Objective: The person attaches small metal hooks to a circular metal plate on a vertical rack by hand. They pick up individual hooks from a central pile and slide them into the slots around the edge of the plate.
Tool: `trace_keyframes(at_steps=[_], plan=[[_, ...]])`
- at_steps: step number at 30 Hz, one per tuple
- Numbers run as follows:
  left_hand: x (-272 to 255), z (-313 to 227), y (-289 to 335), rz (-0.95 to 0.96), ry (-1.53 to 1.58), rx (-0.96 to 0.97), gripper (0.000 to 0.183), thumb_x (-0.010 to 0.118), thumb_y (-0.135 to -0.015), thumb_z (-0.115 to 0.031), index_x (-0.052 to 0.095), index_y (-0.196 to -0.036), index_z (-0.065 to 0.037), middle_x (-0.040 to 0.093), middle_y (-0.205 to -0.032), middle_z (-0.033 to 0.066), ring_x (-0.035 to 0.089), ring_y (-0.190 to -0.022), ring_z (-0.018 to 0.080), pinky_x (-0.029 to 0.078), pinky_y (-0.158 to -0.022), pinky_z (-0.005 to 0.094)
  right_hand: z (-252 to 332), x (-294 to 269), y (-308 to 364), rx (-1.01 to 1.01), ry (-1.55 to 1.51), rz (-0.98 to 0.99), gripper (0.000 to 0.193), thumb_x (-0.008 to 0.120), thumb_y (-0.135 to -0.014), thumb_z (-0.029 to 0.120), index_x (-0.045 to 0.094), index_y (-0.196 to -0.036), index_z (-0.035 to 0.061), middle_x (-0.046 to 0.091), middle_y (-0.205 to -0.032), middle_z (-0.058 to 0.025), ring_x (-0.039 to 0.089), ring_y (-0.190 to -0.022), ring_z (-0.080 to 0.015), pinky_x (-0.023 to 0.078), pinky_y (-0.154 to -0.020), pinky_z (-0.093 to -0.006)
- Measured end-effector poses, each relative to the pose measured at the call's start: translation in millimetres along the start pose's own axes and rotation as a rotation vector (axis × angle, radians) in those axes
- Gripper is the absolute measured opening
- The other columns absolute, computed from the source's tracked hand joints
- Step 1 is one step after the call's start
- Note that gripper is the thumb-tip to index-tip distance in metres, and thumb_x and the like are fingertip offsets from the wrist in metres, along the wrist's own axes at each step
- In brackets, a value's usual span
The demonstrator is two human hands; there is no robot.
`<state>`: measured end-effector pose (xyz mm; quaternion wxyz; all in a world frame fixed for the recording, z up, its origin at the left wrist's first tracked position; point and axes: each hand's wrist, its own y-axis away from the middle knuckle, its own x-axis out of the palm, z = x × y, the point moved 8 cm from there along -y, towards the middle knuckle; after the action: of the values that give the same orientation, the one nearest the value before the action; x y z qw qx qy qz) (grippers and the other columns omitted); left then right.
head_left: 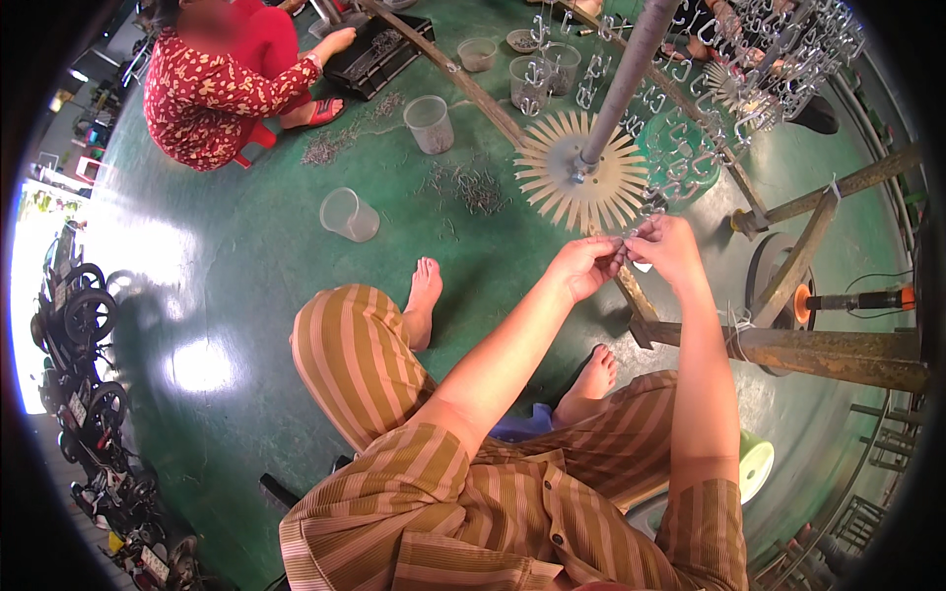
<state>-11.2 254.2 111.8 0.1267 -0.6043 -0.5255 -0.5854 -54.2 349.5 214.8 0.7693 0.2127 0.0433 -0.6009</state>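
Observation:
My left hand and my right hand meet fingertip to fingertip, each closed in a pinch. What lies between the fingers is too small and too covered to make out. Just beyond them is a pale round disc with slots cut all round its edge, fixed to a slanting grey pole. Bent metal hooks hang in chains beside the disc, close to my right hand. Under those hooks stands a green tub.
Loose metal pieces lie on the green floor near clear plastic tubs. A wooden frame stands at right. More hooks hang at the far right. A co-worker in red sits by a black crate. Motorbikes line the left.

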Motion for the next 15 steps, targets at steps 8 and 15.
trace_keyframes(at_steps=[8,15], plan=[[0,8,-3,-0.062,0.162,-0.054,0.013,0.056,-0.083,-0.003,0.059,-0.095,0.003,0.061,-0.086,0.0079,0.057,-0.074,0.0150,0.049,-0.065,0.0231,15,-6,2,-0.161,0.368,-0.079,0.014,0.069,-0.066,0.005,0.059,-0.066,-0.0043,0.061,-0.059,-0.0099,0.059,-0.055,-0.0129,0.047,-0.054,-0.0282],[-6,4,-1,-0.131,0.123,0.016,0.011,0.057,-0.084,-0.004,0.059,-0.092,0.002,0.061,-0.083,0.0077,0.057,-0.070,0.0148,0.049,-0.062,0.0235,20,-2,5,-0.133,0.377,-0.054,0.014,0.070,-0.065,0.007,0.061,-0.067,-0.0032,0.062,-0.061,-0.0104,0.060,-0.057,-0.0147,0.047,-0.056,-0.0286]])
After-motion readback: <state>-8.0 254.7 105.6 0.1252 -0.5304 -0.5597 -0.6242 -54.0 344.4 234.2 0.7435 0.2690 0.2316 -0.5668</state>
